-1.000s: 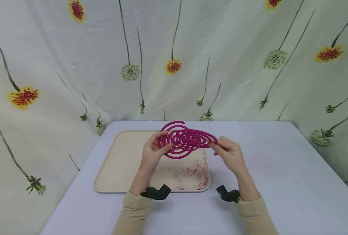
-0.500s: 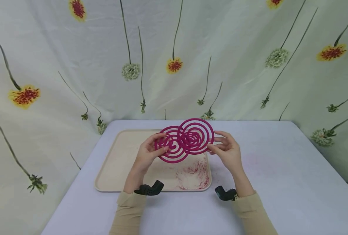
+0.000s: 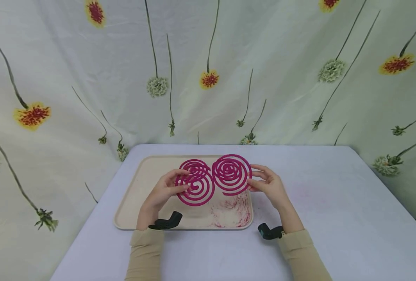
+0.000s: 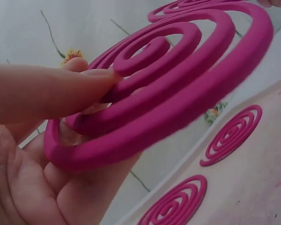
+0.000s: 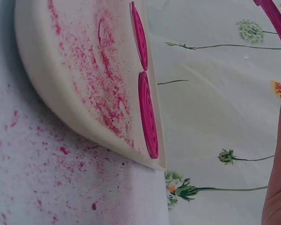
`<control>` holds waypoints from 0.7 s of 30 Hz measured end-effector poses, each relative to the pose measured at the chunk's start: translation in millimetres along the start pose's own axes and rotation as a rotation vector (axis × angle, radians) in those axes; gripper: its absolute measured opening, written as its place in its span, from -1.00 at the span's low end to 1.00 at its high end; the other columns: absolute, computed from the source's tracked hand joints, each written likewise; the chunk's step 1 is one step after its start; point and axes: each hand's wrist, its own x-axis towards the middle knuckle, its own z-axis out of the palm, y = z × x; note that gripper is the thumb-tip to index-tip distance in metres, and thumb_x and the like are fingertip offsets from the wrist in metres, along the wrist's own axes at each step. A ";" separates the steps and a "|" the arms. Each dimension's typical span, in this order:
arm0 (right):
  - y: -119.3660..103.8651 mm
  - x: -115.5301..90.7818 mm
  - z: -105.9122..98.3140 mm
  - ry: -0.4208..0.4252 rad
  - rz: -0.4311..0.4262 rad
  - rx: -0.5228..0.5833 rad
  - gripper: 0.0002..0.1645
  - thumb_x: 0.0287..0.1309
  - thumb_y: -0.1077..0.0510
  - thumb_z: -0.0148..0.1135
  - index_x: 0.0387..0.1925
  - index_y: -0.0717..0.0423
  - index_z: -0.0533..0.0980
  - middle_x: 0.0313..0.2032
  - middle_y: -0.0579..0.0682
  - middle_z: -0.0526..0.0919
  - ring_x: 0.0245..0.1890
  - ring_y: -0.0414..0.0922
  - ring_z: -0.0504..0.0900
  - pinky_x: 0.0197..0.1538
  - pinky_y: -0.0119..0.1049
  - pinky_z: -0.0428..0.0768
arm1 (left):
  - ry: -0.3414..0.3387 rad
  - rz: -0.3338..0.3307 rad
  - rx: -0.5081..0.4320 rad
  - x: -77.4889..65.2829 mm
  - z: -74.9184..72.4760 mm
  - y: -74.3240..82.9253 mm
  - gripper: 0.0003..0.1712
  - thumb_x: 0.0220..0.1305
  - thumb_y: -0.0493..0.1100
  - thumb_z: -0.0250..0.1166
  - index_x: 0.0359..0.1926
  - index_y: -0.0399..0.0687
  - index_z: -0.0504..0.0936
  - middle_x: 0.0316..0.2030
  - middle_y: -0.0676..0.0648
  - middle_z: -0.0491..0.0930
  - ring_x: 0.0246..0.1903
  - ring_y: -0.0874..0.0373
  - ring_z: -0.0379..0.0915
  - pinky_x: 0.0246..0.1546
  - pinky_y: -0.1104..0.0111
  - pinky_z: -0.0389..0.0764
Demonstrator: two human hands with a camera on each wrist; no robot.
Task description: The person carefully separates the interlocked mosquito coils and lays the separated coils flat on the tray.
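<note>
Two magenta mosquito coils are held up over the tray, side by side. My left hand [image 3: 160, 191] pinches the left edge of one coil [image 3: 195, 204], thumb on its upper face and fingers underneath, as the left wrist view shows. My right hand [image 3: 269, 185] holds the other coil [image 3: 232, 194] at its right edge between thumb and fingers. The right wrist view catches only a piece of that coil [image 5: 277, 23]. Two more mosquito coils, a nearer one [image 4: 171, 211] and another [image 4: 230, 136], lie on the tray behind, partly covered in the head view.
A beige tray [image 3: 141, 199] lies on the white table [image 3: 327, 218], its right corner stained with magenta powder. Magenta crumbs [image 5: 63, 150] are scattered on the table beside it. A flower-printed cloth [image 3: 285, 89] hangs behind the table.
The two overlapping coils have come apart and now stand side by side. My left hand has moved left and lower with its coil; the right hand's coil has tilted to face the camera and dropped slightly.
</note>
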 end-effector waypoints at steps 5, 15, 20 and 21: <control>11.8 2.0 -1.4 -0.099 0.089 0.015 -0.39 0.10 0.33 0.27 0.21 0.27 0.34 -0.08 0.26 0.60 -0.39 -0.13 0.68 -0.26 -0.19 0.67 | -0.052 -0.063 -0.013 -3.6 -11.3 -13.1 -0.56 0.20 -0.43 0.21 0.09 -0.43 0.32 -0.13 -0.17 0.44 -0.28 0.18 0.52 -0.31 0.39 0.63; 33.5 4.1 2.6 -0.196 0.202 -0.002 -0.38 0.12 0.32 0.26 0.22 0.34 0.31 -0.15 0.21 0.63 -0.42 -0.16 0.65 -0.30 -0.29 0.67 | -0.072 -0.177 0.032 -10.3 -19.2 -31.0 -0.59 0.19 -0.35 0.25 0.05 -0.32 0.36 -0.07 -0.11 0.41 -0.21 0.17 0.45 -0.30 0.38 0.58; 38.6 3.2 6.9 -0.224 0.217 -0.044 -0.39 0.09 0.35 0.25 0.19 0.40 0.32 -0.16 0.26 0.63 -0.47 -0.19 0.63 -0.35 -0.34 0.65 | -0.045 -0.235 0.066 -11.0 -21.8 -40.0 -0.61 0.18 -0.34 0.27 0.03 -0.26 0.41 -0.04 -0.13 0.40 -0.24 0.16 0.44 -0.35 0.38 0.58; 39.1 2.7 7.5 -0.230 0.219 -0.048 -0.39 0.09 0.35 0.25 0.19 0.41 0.32 -0.16 0.27 0.63 -0.47 -0.19 0.63 -0.36 -0.34 0.65 | -0.045 -0.240 0.070 -10.9 -22.4 -41.6 -0.61 0.18 -0.34 0.27 0.03 -0.26 0.41 -0.04 -0.14 0.40 -0.25 0.16 0.45 -0.35 0.39 0.57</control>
